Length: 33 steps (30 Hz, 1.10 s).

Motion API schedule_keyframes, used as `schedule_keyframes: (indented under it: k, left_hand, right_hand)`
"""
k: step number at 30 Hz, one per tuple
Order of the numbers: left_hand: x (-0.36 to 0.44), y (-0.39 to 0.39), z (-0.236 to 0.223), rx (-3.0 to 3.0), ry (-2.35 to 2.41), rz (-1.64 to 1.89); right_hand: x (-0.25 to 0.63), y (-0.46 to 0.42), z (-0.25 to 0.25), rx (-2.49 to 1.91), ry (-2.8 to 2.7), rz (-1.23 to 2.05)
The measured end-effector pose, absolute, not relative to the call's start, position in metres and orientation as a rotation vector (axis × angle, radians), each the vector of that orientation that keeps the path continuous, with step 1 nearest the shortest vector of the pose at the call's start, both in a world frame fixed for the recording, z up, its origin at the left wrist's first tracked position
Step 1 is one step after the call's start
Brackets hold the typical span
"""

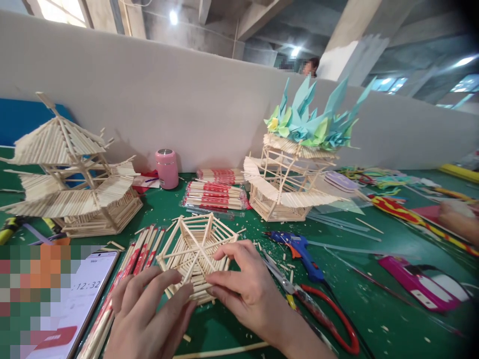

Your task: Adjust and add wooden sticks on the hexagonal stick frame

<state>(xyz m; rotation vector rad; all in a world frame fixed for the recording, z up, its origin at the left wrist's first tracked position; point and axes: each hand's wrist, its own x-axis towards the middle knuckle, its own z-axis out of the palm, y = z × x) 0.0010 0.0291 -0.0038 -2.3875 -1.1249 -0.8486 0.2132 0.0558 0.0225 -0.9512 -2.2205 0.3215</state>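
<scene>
Here, both hands, left (149,306) and right (249,286), have part-curled fingers at the stick frame's (198,254) near edge, grip unclear; scissors (286,284) lie right, a phone (80,299) showing "12:32" left.

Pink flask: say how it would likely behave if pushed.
The pink flask stands upright, taller than wide, so a high push might tip it. Its round side would probably roll once down; its smooth surface may feel slippery.
</scene>
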Motion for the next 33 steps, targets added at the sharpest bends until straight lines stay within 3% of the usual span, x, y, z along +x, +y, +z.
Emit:
schedule_keyframes:
  k: [11,29,33]
  left_hand:
    - [0.003,0.026,-0.008,-2.430,-1.376,-1.309]
    - [0.000,0.023,-0.009,-2.344,-1.432,-1.294]
    - [-0.040,0.006,-0.051,-2.181,-1.661,-1.372]
  right_hand:
    - [0.215,0.057,0.025,-0.922,-2.193,0.370]
    - [0.213,0.055,0.022,-0.953,-2.194,0.323]
    - [0.220,0.051,0.018,-0.965,-2.179,0.335]
